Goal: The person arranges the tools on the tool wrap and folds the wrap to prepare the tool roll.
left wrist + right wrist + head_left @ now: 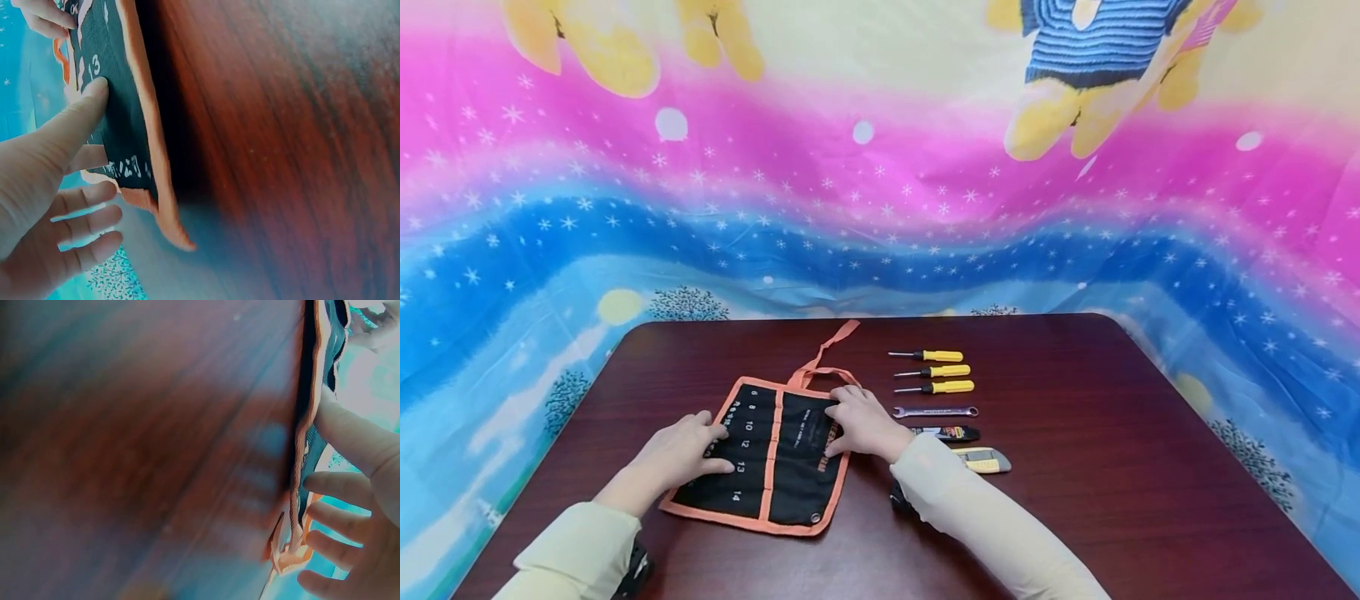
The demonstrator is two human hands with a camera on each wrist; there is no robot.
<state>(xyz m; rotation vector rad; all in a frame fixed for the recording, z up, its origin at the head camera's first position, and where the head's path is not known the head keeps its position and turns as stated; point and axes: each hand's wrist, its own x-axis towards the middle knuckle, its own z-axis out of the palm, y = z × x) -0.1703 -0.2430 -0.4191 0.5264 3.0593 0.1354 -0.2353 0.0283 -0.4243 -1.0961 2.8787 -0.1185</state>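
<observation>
A black pouch with orange trim and white numbers (752,492) lies slightly turned on the table, its orange strap (827,343) trailing from the top edge. On the pouch's left side rests the left hand (676,452), thumb by the number 13, fingers spread and relaxed. The right hand (867,423) touches the pouch's upper right part with thumb and fingers apart. In the left wrist view the left thumb touches the black cloth (122,119). The right wrist view has the right thumb on the pouch's edge (306,431), the other fingers extended beside it.
Right of the pouch lie several tools in a column: yellow-handled screwdrivers (946,371), a wrench (936,412), a black packaged item (958,433) and a yellow-grey cutter (988,460), partly behind the right sleeve. A patterned cloth hangs behind the dark red table (1037,375).
</observation>
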